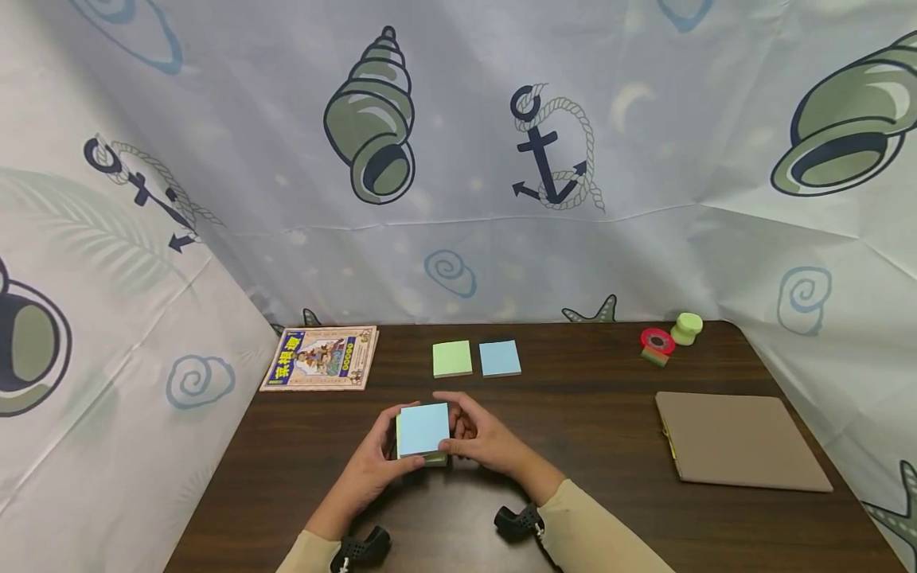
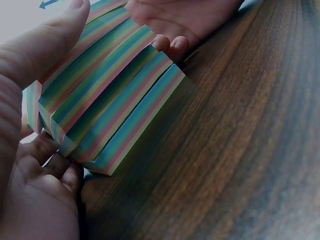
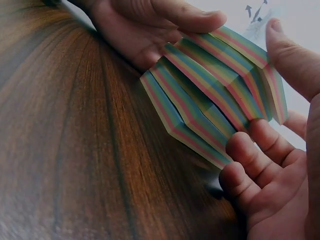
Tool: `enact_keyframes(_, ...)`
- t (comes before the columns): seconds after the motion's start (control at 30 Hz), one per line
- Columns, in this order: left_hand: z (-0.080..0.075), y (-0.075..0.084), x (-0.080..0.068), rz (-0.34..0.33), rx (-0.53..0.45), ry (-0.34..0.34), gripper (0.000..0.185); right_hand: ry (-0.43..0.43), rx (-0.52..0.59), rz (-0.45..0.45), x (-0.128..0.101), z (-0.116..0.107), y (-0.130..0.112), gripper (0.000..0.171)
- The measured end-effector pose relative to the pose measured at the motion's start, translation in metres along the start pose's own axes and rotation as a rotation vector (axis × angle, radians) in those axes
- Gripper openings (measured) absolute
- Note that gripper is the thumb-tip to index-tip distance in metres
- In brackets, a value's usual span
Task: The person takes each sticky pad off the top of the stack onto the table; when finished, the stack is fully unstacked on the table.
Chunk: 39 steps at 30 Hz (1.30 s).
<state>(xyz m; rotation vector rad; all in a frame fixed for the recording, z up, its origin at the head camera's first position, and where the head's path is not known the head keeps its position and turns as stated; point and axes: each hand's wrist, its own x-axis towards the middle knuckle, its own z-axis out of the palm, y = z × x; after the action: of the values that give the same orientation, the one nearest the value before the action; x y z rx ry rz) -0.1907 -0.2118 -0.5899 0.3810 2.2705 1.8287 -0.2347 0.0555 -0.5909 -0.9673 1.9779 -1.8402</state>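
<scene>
A tall stack of sticky note pads (image 1: 423,428), light blue on top, stands between both hands over the table. Its sides show bands of blue, green, pink and yellow, and the pads (image 2: 112,92) sit slightly out of line. My left hand (image 1: 374,461) grips the stack from the left, thumb along the near side and fingers round the far side. From the right, my right hand (image 1: 489,436) holds it, thumb at the near right corner. Several right fingertips (image 3: 240,146) touch the pads' side edges in the right wrist view.
Behind the hands lie a green sticky pad (image 1: 452,359) and a blue one (image 1: 500,358). An illustrated booklet (image 1: 318,360) is at back left. A red ring-shaped roll (image 1: 657,341) and a pale green round object (image 1: 687,328) stand back right, beyond a brown flat folder (image 1: 741,440).
</scene>
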Motion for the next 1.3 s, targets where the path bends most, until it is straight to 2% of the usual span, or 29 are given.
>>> enact_keyframes(0.3, 0.001, 0.002, 0.000, -0.014, 0.008, 0.003, 0.090, 0.002, 0.016, 0.021, -0.001, 0.001, 0.000, 0.070)
enact_keyframes(0.53, 0.000, 0.003, 0.002, -0.020, 0.016, 0.011, 0.088, 0.055, 0.050, 0.020, 0.000, 0.000, -0.003, 0.072)
enact_keyframes(0.73, 0.000, 0.002, 0.002, -0.018, 0.012, 0.019, 0.086, 0.115, 0.134, 0.011, 0.001, 0.000, -0.001, 0.071)
enact_keyframes(0.9, 0.000, 0.004, 0.002, -0.016, 0.013, 0.021, 0.087, 0.153, 0.156, 0.010, 0.001, -0.001, 0.000, 0.063)
enact_keyframes(1.07, 0.000, 0.003, 0.003, -0.043, 0.021, 0.043, 0.088, 0.192, 0.181, 0.009, 0.000, -0.005, 0.002, 0.055)
enact_keyframes(1.2, 0.001, 0.001, 0.004, -0.043, 0.016, 0.038, 0.087, 0.231, 0.238, -0.026, 0.000, -0.012, 0.004, 0.047)
enact_keyframes(1.3, 0.002, 0.001, 0.004, -0.016, 0.003, 0.019, 0.087, 0.278, 0.272, -0.075, -0.002, -0.019, 0.005, 0.040)
